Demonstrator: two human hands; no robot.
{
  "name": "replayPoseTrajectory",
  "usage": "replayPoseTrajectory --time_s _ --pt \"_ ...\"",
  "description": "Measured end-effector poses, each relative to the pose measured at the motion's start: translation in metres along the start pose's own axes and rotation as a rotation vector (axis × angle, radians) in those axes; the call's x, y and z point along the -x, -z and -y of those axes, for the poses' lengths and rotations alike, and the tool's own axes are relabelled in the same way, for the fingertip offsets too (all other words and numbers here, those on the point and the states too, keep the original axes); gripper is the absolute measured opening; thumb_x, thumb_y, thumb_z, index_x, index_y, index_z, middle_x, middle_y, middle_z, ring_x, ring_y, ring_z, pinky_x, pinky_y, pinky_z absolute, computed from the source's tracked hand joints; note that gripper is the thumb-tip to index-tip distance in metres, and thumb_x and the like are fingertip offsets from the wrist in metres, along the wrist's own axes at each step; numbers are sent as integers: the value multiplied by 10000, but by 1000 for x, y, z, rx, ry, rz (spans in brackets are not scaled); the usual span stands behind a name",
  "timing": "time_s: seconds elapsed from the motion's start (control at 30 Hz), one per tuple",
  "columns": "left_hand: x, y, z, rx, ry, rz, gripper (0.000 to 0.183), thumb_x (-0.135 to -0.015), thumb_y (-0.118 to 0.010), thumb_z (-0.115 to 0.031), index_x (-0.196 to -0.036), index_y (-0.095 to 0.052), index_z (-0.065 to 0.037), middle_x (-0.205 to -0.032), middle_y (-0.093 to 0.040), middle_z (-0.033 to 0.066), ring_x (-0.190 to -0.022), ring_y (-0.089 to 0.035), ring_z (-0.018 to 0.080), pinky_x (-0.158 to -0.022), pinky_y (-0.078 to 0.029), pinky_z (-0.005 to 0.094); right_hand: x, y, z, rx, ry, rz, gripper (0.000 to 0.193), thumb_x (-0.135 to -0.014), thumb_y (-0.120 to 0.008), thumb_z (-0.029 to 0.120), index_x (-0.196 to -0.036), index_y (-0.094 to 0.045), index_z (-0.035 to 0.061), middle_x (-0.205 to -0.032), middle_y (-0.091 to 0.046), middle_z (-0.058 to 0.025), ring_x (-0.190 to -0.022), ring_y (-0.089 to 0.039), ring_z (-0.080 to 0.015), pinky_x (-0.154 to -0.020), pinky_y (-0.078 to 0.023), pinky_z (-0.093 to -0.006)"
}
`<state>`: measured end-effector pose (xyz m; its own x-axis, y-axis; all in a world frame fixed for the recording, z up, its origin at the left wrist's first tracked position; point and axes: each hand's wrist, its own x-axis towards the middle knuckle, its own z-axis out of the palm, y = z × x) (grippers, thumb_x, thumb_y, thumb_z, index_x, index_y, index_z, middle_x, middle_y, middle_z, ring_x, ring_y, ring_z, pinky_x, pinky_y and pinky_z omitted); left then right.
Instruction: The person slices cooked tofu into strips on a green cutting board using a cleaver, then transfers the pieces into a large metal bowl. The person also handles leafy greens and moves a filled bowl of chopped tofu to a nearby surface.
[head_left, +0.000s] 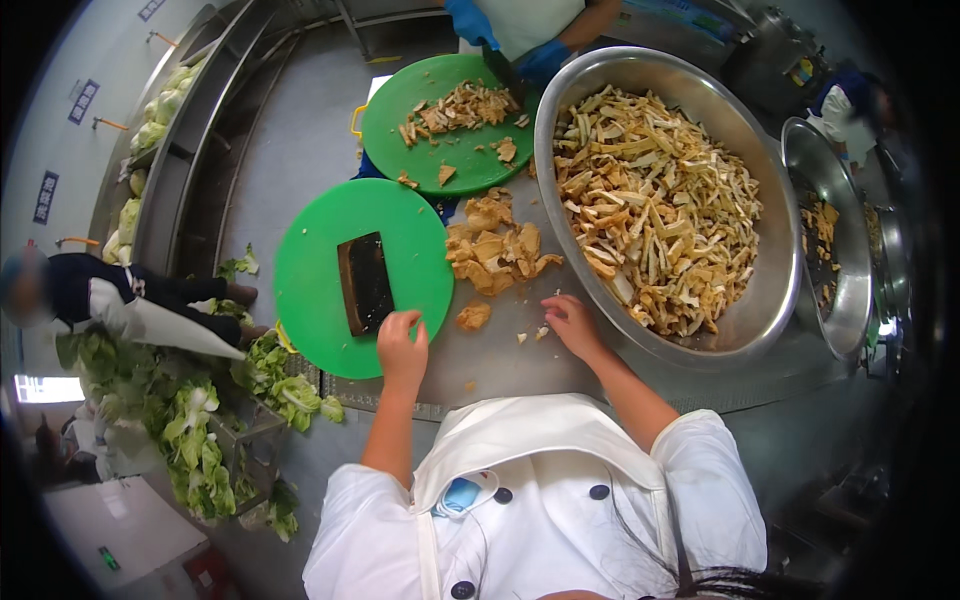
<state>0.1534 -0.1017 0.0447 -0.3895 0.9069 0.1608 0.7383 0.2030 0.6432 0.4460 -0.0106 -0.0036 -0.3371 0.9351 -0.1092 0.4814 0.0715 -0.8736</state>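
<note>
A round green cutting board (310,245) lies in front of me, with a dark rectangular slab (373,285) with a brown side on it. My left hand (402,348) is at the board's near right edge, just below the slab's corner; its fingers are loosely bent, the thumb stands apart, and nothing shows in it. On the metal table, my right hand (575,326) has its fingers apart beside small pale crumbs (541,332), holding nothing. Between board and bowl lies a pile of yellow-brown, wrinkled flat pieces (492,250), with one loose piece (474,316) nearer me.
A large steel bowl (775,300) heaped with cut strips (655,200) stands right. Across the table, a co-worker's blue-gloved hand (470,22) is by a dark blade (500,72) over another green board (385,130) with chopped pieces. Leafy greens (195,440) and a person (120,290) are left.
</note>
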Motion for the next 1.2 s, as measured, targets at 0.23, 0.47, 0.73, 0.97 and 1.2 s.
replayPoseTrajectory --time_s 0.23,0.47,0.73,0.97,1.2 --pt "50 -14 39 -485 303 -119 562 -699 -751 -266 -1083 -440 1 -1038 -489 185 -957 -517 379 -794 -446 443 19 -40 48 -160 95 386 203 -803 -635 117 -987 -649 31 -951 -622 -115 -779 -632 -223 -717 -507 -311" --pt "36 4 56 112 556 32 303 -715 -699 -201 -871 -560 19 -753 -620 168 -700 -614 327 -648 -476 394 -7 -123 93 -554 -172 681 444 -887 -585 346 -1132 -550 -24 -988 -617 -99 -832 -609 -170 -747 -503 -302" --pt "-2 75 9 -215 3 415 248 -707 -758 -217 -736 -606 -23 -718 -615 120 -591 -585 252 -541 -459 353 -38 -201 128 -892 -655 462 337 -916 -531 305 -1071 -471 11 -869 -589 -97 -702 -594 -166 -596 -505 -302" --pt "-79 -11 -11 -17 -637 724 182 -769 -628 -128 -940 -631 -65 -822 -569 127 -774 -600 294 -623 -492 403 -30 -228 106 -1086 -828 480 522 -836 -631 410 -1228 -418 138 -763 -568 -12 -551 -530 -124 -419 -402 -310" --pt "-65 -94 -8 -422 -899 884 247 -813 -543 -110 -1047 -617 -137 -934 -500 189 -793 -600 311 -620 -518 379 -29 -222 116 -1048 -505 226 555 -904 -542 416 -1305 -370 73 -751 -549 -16 -587 -516 -142 -553 -431 -285"
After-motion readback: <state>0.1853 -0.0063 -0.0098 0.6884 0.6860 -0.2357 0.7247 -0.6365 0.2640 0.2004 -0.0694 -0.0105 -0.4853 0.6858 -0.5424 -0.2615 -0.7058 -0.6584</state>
